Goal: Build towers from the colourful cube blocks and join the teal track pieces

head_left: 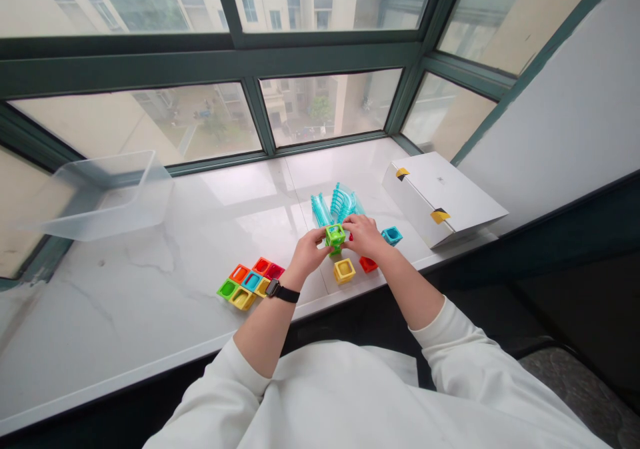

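Note:
A bright green hollow toy block (pixel 335 235) is held up between my two hands, with more green showing just below it. My left hand (pixel 310 252) pinches the block from the left. From the right, my right hand (pixel 364 234) closes its fingers against it, partly hiding a small red piece. Just in front, a yellow block (pixel 345 271) rests on the white counter. A red block (pixel 369 264) lies under my right wrist, and a blue block (pixel 392 235) sits beyond it. Behind the hands are clear turquoise track pieces (pixel 345 202), one straight and one curved.
Several coloured blocks (pixel 251 280) lie joined in a flat group beside my left wrist. A clear plastic bin (pixel 115 202) stands at the far left of the counter (pixel 165 289). On the right is a white box (pixel 445 192) with yellow-black tabs. Windows border the back.

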A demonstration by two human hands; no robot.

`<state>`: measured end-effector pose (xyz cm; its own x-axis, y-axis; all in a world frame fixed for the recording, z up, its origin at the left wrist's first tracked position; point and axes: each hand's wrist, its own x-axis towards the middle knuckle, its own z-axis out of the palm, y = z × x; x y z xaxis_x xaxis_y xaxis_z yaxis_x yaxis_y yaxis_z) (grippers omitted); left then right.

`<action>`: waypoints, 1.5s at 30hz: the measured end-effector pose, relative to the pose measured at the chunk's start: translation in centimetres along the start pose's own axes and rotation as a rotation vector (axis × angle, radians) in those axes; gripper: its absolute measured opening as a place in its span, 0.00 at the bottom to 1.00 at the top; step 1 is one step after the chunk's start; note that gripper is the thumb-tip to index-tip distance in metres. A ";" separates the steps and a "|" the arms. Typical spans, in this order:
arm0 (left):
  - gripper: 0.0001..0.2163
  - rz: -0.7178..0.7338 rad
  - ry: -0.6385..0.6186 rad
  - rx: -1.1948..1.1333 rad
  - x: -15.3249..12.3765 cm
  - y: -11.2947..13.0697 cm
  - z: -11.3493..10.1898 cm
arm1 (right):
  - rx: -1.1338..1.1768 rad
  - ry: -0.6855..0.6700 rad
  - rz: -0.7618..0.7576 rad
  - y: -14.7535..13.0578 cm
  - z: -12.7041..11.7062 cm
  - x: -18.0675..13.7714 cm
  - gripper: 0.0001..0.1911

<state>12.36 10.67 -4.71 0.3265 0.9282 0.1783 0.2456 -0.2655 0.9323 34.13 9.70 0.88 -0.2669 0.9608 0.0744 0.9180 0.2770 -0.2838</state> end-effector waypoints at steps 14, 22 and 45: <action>0.30 0.113 -0.026 0.238 -0.8 1.1 -0.3 | 0.021 0.017 -0.001 0.2 0.3 -0.1 0.20; 0.30 0.120 -0.045 0.230 -0.9 1.0 -0.1 | 0.036 -0.035 0.039 0.0 -0.2 0.4 0.23; 0.25 0.049 0.160 0.318 -7.0 1.9 -7.5 | 0.075 0.004 -0.005 1.1 1.2 0.1 0.27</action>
<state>3.72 5.58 -1.86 0.2040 0.9348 0.2906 0.5136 -0.3549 0.7812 34.77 10.10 -0.56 -0.2701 0.9595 0.0802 0.8920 0.2808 -0.3543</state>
